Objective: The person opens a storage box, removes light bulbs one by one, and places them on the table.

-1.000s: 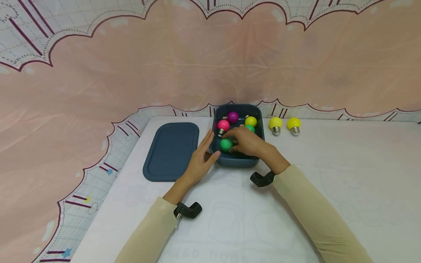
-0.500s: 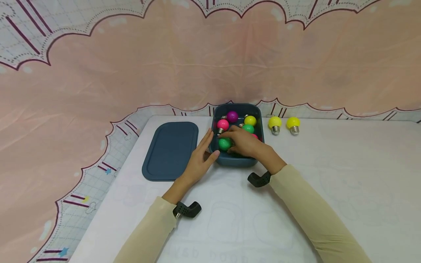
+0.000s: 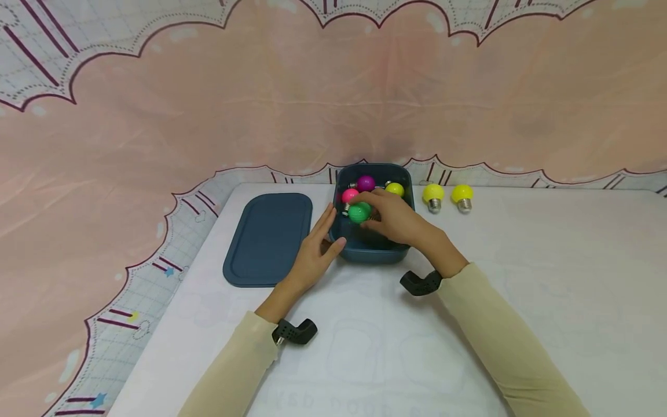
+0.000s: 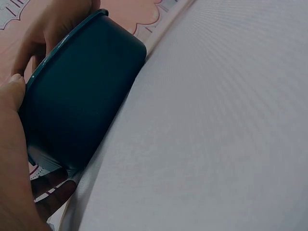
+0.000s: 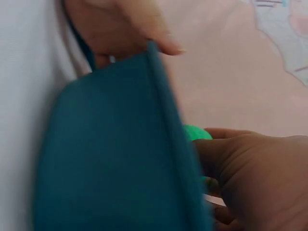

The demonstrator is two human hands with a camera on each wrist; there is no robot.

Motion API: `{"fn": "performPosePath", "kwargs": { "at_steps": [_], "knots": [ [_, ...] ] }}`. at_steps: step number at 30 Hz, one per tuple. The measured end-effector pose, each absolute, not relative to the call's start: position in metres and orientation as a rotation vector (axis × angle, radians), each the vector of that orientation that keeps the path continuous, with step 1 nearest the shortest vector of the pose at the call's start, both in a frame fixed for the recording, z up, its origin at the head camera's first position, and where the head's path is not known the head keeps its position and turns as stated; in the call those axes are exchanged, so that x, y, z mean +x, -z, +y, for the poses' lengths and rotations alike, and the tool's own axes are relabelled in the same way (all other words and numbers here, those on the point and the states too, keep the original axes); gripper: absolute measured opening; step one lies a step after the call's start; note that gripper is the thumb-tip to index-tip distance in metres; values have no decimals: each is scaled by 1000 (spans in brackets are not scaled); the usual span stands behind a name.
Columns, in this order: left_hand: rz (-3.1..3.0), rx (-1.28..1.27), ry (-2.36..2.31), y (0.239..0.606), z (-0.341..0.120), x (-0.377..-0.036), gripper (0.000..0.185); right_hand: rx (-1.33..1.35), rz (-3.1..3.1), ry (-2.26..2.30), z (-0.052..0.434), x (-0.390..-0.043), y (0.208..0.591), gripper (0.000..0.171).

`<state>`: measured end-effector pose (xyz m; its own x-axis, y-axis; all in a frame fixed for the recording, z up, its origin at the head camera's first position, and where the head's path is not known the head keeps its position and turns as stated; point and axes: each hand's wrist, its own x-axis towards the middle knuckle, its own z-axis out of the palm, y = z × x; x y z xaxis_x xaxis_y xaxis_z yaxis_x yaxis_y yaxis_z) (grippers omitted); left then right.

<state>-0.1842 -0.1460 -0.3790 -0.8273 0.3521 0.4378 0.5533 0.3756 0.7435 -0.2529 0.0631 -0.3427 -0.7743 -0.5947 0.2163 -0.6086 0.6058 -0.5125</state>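
Observation:
In the head view, my right hand (image 3: 398, 220) pinches a green light bulb (image 3: 359, 212) by its base, over the dark blue box (image 3: 377, 255). The bulb's green globe (image 5: 196, 132) peeks past the rim in the right wrist view. My left hand (image 3: 312, 255) lies along the box's left side, fingers straight, thumb at the near rim. Seen from the left wrist, the left thumb (image 4: 15, 86) touches the rim of the box (image 4: 86, 91). A purple bulb (image 3: 366, 183), a pink bulb (image 3: 350, 196) and a yellow bulb (image 3: 395, 189) lie inside; my right hand hides part of the interior.
A flat dark blue lid (image 3: 268, 240) lies on the white table left of the box. Two yellow bulbs, one nearer (image 3: 433, 194) and one farther right (image 3: 462, 194), stand to the right of the box. A patterned cloth (image 3: 312, 104) hangs behind.
My right hand has moved the green bulb from the box's near end up and toward its far end, overlapping the pink bulb's base. The left hand stays at the side.

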Motion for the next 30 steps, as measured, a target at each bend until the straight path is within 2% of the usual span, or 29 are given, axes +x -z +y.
{"fn": "performPosePath", "kwargs": {
  "at_steps": [13, 22, 30],
  "knots": [
    [-2458, -754, 1430, 378, -146, -182, 59, 781, -2680, -994, 105, -257, 335, 48],
    [-2449, -774, 1425, 380, -146, -183, 59, 684, -2578, -1025, 139, -261, 332, 55],
    [-2447, -771, 1424, 378, -144, -182, 59, 587, -2559, -1010, 171, -261, 334, 42]
  ]
}}
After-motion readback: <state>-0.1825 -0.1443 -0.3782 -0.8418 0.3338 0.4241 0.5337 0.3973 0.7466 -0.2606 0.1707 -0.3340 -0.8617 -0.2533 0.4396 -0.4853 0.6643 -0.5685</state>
